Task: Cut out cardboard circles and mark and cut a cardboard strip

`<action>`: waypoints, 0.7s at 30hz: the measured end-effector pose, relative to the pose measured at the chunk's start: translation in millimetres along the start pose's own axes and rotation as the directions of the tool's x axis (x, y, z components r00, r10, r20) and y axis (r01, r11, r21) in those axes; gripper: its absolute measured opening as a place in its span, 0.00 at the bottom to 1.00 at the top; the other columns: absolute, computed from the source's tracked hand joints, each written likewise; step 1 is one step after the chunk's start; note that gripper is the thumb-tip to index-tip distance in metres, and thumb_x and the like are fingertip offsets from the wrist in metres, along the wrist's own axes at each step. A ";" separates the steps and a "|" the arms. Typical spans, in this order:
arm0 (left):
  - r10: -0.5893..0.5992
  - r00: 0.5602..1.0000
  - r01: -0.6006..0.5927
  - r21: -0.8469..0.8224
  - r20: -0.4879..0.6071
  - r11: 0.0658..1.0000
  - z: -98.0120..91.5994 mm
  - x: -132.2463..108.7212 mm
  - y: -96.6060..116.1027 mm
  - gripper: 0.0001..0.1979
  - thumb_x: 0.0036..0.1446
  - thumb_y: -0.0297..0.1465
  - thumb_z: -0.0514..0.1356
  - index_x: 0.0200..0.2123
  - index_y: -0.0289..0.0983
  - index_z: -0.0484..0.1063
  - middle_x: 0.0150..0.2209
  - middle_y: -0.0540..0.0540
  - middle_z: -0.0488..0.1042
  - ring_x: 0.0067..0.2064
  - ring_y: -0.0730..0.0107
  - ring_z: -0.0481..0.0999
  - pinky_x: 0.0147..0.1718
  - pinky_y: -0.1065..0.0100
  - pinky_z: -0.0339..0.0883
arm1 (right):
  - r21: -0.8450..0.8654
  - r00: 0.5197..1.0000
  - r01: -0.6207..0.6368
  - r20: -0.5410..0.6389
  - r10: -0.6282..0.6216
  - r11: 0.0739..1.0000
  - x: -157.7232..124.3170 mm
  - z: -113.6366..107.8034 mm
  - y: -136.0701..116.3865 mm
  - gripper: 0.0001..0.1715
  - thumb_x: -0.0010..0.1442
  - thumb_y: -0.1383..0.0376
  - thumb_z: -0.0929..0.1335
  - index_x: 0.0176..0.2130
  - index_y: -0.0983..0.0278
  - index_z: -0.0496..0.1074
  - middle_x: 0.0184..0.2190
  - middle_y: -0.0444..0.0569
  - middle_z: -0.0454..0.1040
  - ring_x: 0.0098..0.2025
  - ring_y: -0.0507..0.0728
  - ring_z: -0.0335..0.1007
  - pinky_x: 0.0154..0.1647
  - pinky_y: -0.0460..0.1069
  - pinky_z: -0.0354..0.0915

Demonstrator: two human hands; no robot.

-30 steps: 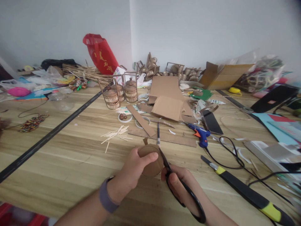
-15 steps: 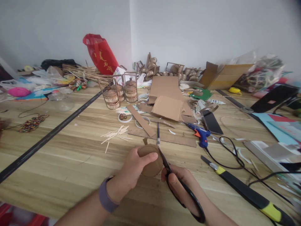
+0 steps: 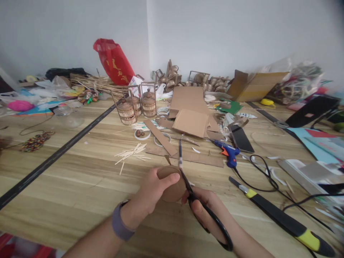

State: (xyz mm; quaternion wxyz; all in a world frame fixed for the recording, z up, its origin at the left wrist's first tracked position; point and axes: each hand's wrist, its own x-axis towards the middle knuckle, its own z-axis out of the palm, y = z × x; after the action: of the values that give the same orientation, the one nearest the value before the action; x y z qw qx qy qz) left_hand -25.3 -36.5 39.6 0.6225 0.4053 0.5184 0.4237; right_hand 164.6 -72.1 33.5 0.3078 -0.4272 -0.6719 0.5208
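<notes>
Between the thumb and fingers of my left hand (image 3: 150,191) is a round piece of brown cardboard (image 3: 173,190), held above the wooden table. A narrow cut strip (image 3: 167,160) sticks up from its far edge. My right hand (image 3: 206,208) is closed around the handles of black scissors (image 3: 215,218). Their blades lie against the right rim of the disc, pointing away from me. Just beyond the disc a pen (image 3: 180,154) lies on the table. Short wooden sticks (image 3: 131,152) are scattered to the left.
A blue glue gun (image 3: 228,152) with its cable and a black-yellow saw-like tool (image 3: 279,215) lie on the right. Cardboard sheets (image 3: 188,100) and several small bamboo lanterns (image 3: 127,113) stand further back. A red bag (image 3: 115,62) leans by the wall.
The scissor blades have closed slightly along the disc's right rim, and the cut strip at the far edge has shifted. Both hands stay in nearly the same place.
</notes>
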 end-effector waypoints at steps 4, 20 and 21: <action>0.014 1.000 -0.015 0.023 0.024 1.000 0.9 -1.0 2.5 0.22 0.42 0.45 0.73 0.37 0.36 0.82 0.38 0.41 0.85 0.44 0.48 0.81 0.42 0.57 0.72 | 0.028 1.000 -0.023 0.012 0.022 0.999 -1.6 0.5 1.1 0.47 0.58 0.25 0.58 0.34 0.65 0.69 0.15 0.36 0.54 0.15 0.48 0.47 0.16 0.46 0.43; 0.033 0.997 -0.035 0.030 0.063 0.999 0.1 -1.6 4.8 0.22 0.43 0.45 0.73 0.36 0.35 0.82 0.38 0.41 0.85 0.45 0.47 0.81 0.45 0.57 0.72 | -0.084 0.998 0.020 -0.065 -0.026 0.996 -2.5 0.9 0.8 0.46 0.60 0.27 0.56 0.30 0.65 0.71 0.20 0.40 0.57 0.21 0.50 0.50 0.22 0.47 0.47; 0.035 0.997 -0.037 0.028 0.064 0.999 0.4 -1.5 5.1 0.21 0.43 0.45 0.72 0.36 0.35 0.82 0.38 0.41 0.85 0.45 0.47 0.81 0.45 0.56 0.72 | -0.093 0.997 0.026 -0.068 -0.033 0.995 -2.5 0.8 0.4 0.46 0.61 0.27 0.56 0.30 0.64 0.71 0.20 0.40 0.57 0.22 0.51 0.51 0.22 0.47 0.47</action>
State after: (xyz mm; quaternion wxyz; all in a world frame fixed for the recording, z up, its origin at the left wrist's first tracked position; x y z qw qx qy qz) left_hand -25.6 -36.4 45.0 0.6251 0.4368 0.4970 0.4141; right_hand 165.1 -74.6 33.0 0.3185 -0.4487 -0.6905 0.4696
